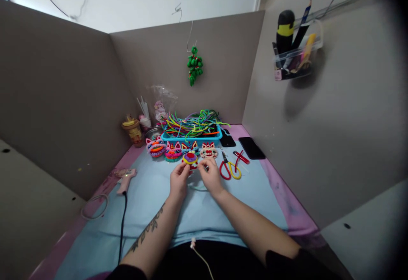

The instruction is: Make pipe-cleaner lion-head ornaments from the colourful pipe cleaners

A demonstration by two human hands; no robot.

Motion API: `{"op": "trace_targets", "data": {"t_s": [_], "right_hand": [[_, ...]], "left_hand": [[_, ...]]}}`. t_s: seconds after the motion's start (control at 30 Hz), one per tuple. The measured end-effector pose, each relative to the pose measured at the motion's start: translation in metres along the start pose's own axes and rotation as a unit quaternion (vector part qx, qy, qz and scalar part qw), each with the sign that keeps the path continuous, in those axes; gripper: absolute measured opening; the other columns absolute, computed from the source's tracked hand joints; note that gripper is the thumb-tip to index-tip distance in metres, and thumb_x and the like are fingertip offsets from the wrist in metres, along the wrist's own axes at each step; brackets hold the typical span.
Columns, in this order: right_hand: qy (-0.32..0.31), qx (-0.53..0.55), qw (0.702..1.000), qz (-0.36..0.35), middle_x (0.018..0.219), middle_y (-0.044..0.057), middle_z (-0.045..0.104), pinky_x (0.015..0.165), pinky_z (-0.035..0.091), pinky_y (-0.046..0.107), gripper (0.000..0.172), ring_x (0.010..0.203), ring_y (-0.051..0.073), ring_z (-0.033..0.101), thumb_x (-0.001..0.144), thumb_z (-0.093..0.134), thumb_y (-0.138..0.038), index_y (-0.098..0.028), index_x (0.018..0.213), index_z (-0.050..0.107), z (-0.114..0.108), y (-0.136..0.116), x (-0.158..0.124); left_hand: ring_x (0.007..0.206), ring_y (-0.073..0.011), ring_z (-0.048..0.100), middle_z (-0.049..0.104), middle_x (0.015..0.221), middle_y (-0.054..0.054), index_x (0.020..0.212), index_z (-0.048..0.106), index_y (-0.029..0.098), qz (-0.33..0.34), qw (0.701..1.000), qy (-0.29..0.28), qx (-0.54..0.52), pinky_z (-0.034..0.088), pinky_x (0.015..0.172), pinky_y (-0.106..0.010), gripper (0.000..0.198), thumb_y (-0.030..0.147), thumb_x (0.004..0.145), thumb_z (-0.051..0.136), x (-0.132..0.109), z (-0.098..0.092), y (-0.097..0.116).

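Observation:
My left hand (179,181) and my right hand (209,177) meet over the light blue mat (153,203), fingers pinched together. Between them they hold a small pipe-cleaner piece (190,159), round, red in the middle with yellow and purple rims. Just behind it stands a row of finished pipe-cleaner animal faces (174,150). A blue basket (191,136) full of loose coloured pipe cleaners sits behind those.
Scissors with red and yellow handles (228,168) and red pliers (241,157) lie right of my hands. Two black phones (251,147) rest by the right wall. A pink glue gun (125,178) with a black cord lies left. A green pipe-cleaner figure (194,65) hangs on the back partition.

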State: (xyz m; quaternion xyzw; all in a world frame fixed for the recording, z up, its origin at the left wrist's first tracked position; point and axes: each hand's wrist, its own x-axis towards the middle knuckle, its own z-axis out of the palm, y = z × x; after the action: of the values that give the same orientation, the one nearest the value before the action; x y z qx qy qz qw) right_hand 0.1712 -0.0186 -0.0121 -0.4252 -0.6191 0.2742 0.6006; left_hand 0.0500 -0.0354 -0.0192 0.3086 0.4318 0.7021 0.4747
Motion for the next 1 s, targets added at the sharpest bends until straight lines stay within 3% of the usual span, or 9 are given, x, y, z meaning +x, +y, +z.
{"op": "trace_targets", "data": {"t_s": [0.13,0.33,0.67,0.83,1.0], "right_hand": [[0.023,-0.003,1.000,0.020,0.081,0.003,0.052,0.072,0.042,0.030,0.010,0.077,0.017,0.051,0.078,0.053,-0.023,-0.020,0.069,0.057,-0.0038,0.0050,0.0049],[-0.017,0.004,0.999,0.033,0.081,0.003,0.052,0.070,0.043,0.029,0.010,0.078,0.017,0.052,0.075,0.055,-0.024,-0.020,0.067,0.058,0.0012,0.0012,0.0015],[-0.021,0.039,0.998,0.039,0.081,0.003,0.051,0.067,0.044,0.027,0.013,0.078,0.016,0.052,0.076,0.055,-0.027,-0.019,0.066,0.058,0.0008,0.0031,0.0013],[-0.021,0.030,0.998,0.044,0.080,0.002,0.051,0.067,0.043,0.028,0.012,0.076,0.016,0.052,0.075,0.056,-0.026,-0.019,0.065,0.058,0.0013,0.0029,0.0019],[-0.019,0.004,0.999,0.033,0.078,0.001,0.050,0.070,0.043,0.028,0.011,0.075,0.016,0.050,0.076,0.053,-0.024,-0.020,0.066,0.056,0.0033,0.0050,0.0007]], "left_hand": [[0.075,-0.0146,0.064,0.068,0.081,-0.002,0.081,0.062,0.015,-0.032,0.995,-0.019,-0.088,0.049,0.073,-0.028,0.032,0.027,0.057,0.079,0.0010,0.0012,0.0053],[0.078,-0.0131,0.064,0.068,0.086,-0.003,0.087,0.061,0.016,-0.046,0.993,-0.074,-0.079,0.048,0.078,-0.027,0.035,0.023,0.058,0.079,-0.0023,0.0042,0.0075],[0.063,-0.0121,0.064,0.069,0.077,-0.002,0.090,0.054,0.017,-0.075,0.994,-0.066,-0.030,0.047,0.059,-0.022,0.047,0.024,0.052,0.082,-0.0063,0.0076,0.0091],[0.053,-0.0085,0.058,0.067,0.069,0.001,0.092,0.053,0.017,-0.058,0.997,-0.056,0.008,0.040,0.050,-0.017,0.051,0.025,0.050,0.081,-0.0059,0.0071,0.0088],[0.055,-0.0095,0.059,0.067,0.070,0.000,0.091,0.052,0.017,-0.031,0.998,-0.045,0.037,0.038,0.049,-0.017,0.048,0.024,0.052,0.080,-0.0076,0.0085,0.0101]]}}
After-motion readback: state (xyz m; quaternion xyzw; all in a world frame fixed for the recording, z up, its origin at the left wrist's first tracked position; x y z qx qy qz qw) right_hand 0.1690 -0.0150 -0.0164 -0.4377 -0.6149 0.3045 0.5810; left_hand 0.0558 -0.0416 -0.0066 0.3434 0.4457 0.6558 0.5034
